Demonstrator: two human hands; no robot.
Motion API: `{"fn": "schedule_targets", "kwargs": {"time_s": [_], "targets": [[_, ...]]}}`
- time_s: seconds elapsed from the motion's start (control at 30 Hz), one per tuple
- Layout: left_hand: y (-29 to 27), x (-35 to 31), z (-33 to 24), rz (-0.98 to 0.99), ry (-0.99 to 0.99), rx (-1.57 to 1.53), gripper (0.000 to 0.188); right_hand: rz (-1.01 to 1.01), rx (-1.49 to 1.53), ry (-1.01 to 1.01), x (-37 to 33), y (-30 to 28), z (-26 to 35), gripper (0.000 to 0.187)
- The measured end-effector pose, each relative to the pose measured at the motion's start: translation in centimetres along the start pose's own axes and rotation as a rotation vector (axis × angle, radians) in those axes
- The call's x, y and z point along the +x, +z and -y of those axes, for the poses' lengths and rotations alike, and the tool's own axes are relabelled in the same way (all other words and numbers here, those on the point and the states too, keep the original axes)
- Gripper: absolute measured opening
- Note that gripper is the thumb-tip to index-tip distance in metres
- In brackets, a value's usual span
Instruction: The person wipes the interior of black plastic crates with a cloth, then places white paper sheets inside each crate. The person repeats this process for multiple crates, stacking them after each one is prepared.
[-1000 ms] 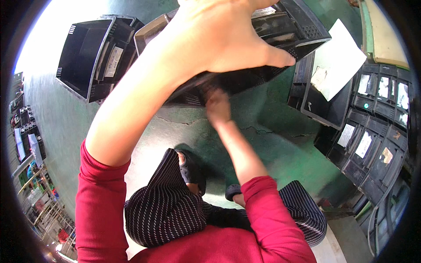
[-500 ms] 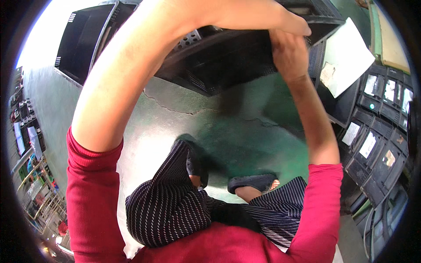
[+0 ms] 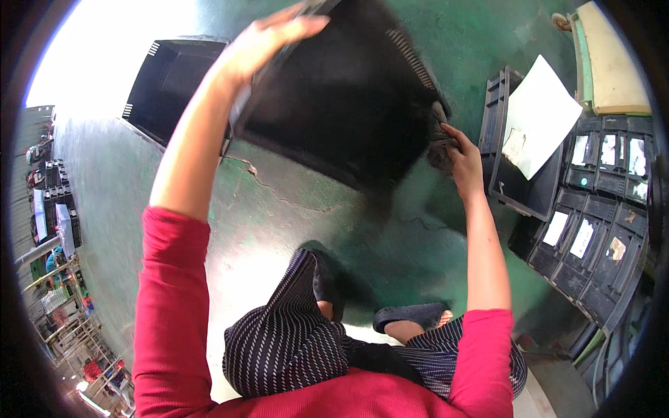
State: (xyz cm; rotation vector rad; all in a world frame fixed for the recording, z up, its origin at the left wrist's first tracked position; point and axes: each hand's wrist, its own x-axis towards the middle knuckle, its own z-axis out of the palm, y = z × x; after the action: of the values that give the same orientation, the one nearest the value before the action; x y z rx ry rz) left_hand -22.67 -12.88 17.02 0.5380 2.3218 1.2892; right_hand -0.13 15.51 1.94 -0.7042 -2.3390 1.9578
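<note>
A black plastic crate (image 3: 334, 97) is tilted in front of me, its inside facing me. My left hand (image 3: 268, 45) grips the crate's upper left rim, slightly blurred, with the thumb side over the edge. At the crate's right side, my right hand (image 3: 465, 159) is closed on a dark grey rag (image 3: 440, 150), which touches the crate's edge near the slotted wall. The folds of the rag hide part of the right fingertips.
Another black crate (image 3: 171, 83) lies to the left. At right, a white sheet (image 3: 540, 115) rests across a dark crate (image 3: 495, 125), beside stacked black crates (image 3: 592, 237) with paper labels. Green floor (image 3: 293, 188) with a crack stretches beneath.
The crate has turned, so its inside now faces me. My left hand has moved left along with its rim; my right hand has come lower, and the rag now shows in it.
</note>
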Motion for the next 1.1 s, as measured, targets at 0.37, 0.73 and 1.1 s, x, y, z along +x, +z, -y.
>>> {"fn": "schedule_targets", "kwargs": {"time_s": [0.37,0.73,1.1], "targets": [[14.1,-10.1,17.5,-0.087,-0.419,-0.721,0.07,-0.053,0.383,0.24,1.3,15.4,-4.3,0.027],[14.5,-7.4,17.4,-0.411,-0.173,-0.026,0.042,-0.236,-0.269,0.296,6.2,25.7,-0.6,0.028],[14.0,-7.5,17.2,-0.41,-0.19,-0.04,0.041,-0.342,0.072,-0.059,3.4,25.5,0.4,0.024]]}}
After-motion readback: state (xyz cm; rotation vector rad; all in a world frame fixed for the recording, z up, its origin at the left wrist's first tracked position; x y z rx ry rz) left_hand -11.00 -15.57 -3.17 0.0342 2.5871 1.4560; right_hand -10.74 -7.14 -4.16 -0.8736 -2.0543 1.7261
